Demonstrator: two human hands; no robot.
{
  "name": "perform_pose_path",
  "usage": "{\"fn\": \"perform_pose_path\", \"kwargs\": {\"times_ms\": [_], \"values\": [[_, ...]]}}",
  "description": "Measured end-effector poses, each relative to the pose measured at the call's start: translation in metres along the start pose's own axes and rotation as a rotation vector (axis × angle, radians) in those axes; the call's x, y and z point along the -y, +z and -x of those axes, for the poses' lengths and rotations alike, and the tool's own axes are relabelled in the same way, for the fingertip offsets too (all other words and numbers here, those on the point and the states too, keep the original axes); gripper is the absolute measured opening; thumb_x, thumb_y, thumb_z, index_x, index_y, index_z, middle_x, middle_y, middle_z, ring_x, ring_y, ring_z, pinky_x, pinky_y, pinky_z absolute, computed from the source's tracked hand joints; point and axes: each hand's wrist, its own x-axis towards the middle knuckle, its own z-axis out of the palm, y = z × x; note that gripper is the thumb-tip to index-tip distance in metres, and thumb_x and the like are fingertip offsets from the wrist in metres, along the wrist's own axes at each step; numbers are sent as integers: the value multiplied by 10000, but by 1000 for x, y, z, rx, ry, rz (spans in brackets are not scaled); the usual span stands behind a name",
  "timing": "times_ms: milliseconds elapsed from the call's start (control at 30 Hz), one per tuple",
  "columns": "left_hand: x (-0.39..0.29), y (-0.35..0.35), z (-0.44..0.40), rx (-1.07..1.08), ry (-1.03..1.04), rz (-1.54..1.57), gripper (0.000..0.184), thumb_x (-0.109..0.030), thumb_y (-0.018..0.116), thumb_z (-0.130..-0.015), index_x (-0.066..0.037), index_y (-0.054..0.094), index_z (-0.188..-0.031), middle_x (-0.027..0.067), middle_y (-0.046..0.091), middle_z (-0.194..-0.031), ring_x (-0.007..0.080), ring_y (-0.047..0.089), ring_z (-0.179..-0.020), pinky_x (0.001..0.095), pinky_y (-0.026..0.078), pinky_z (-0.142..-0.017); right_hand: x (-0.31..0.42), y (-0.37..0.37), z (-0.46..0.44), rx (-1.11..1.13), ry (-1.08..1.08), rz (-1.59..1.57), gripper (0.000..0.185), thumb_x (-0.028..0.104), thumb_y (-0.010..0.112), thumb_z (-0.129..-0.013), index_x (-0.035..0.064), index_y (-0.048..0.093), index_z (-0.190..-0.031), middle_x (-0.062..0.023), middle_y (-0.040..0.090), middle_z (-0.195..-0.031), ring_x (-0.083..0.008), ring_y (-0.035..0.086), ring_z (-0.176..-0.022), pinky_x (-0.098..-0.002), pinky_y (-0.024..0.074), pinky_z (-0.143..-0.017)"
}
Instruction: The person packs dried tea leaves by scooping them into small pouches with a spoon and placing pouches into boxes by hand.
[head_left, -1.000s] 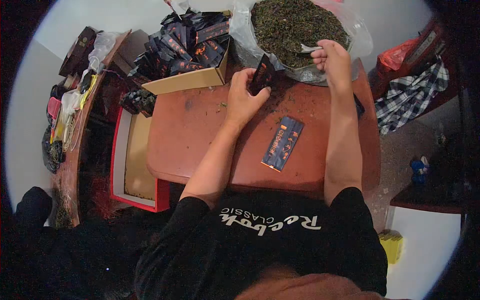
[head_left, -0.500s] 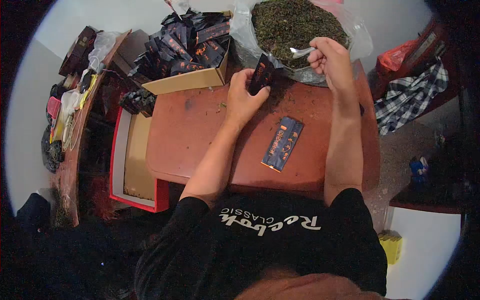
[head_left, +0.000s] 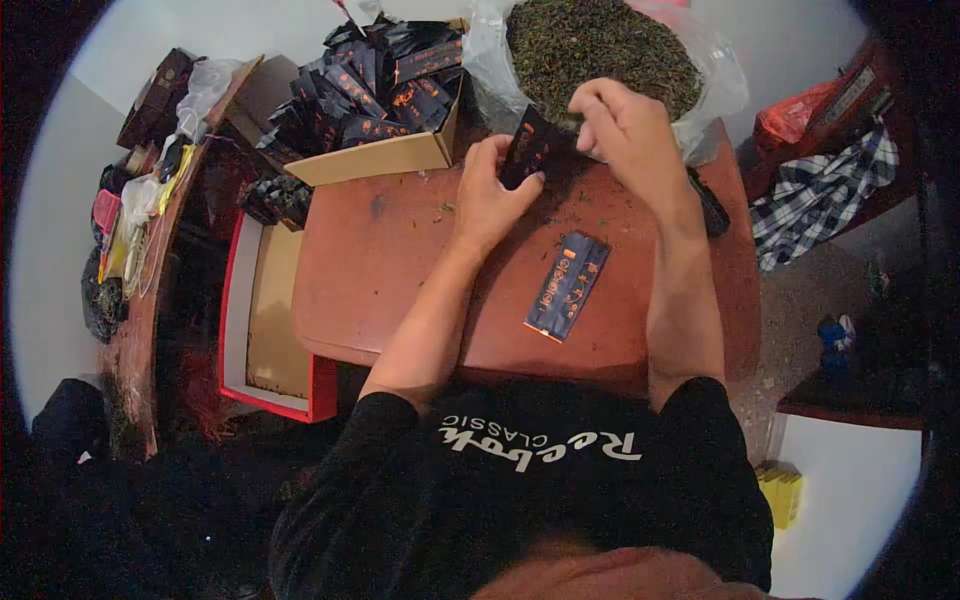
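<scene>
My left hand [head_left: 487, 198] is closed around a small black packet [head_left: 522, 152] with orange print, held upright above the table. Close to its right, my right hand [head_left: 632, 138] has its fingers pinched together. The spoon in that hand shows half a second ago; now it is mostly hidden by the fingers. Behind both hands, a clear plastic bag [head_left: 722, 85] holds a heap of dark green dried leaves [head_left: 600, 50], like loose tea. Another black packet [head_left: 567, 287] with orange print lies flat on the table in front of my hands.
A cardboard box [head_left: 380, 160] full of black packets [head_left: 365, 90] stands at the table's back left. Left of the brown table [head_left: 390, 270] is a red-rimmed tray [head_left: 325, 390]. A cluttered shelf [head_left: 150, 300] runs farther left; a checked cloth [head_left: 830, 195] hangs at right.
My right hand has moved left from the leaf heap toward the packet, turning so that the spoon is hidden. My left hand and its packet have hardly moved.
</scene>
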Motion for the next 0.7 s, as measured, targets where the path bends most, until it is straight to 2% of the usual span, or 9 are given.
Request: {"fn": "perform_pose_path", "kwargs": {"times_ms": [133,233,433,533,633,700], "values": [[0,3,1,-33,8,25,585,-151,799,-721,8,528,-1214,148,551,-1135,271,562,-1086,370,458,-955,2,15,2,16,-182,214,239,228,504,-954,38,648,-941,-208,677,-810,-398,666,-772,-490,519,-691],[-6,2,3,-81,54,-3,575,-182,797,-699,-3,534,-1178,158,550,-1094,313,559,-1057,391,455,-941,3,21,6,82,-209,244,236,239,507,-955,47,644,-954,-219,674,-859,-448,635,-834,-534,501,-730],[-2,5,3,-87,88,-1,588,-173,802,-690,0,530,-1182,171,543,-1103,335,546,-1071,401,456,-941,12,18,9,154,-214,287,201,218,516,-955,65,644,-976,-209,675,-848,-430,645,-833,-522,509,-731],[-1,4,3,-84,80,11,576,-165,797,-688,1,535,-1173,173,542,-1096,338,544,-1060,401,456,-938,13,12,9,72,-290,259,182,200,517,-955,73,645,-980,-201,677,-854,-414,650,-829,-509,512,-723],[-2,4,3,-87,78,29,556,-156,791,-688,0,543,-1161,170,541,-1086,335,545,-1047,397,457,-930,20,4,11,2,-243,309,183,206,515,-955,82,646,-983,-189,680,-868,-400,654,-832,-496,516,-725],[-1,5,3,-85,88,51,539,-148,784,-690,-2,549,-1152,167,541,-1080,331,548,-1035,391,460,-921,12,5,9,36,-316,291,180,210,519,-953,89,647,-993,-186,681,-875,-399,656,-836,-496,517,-725]]}}
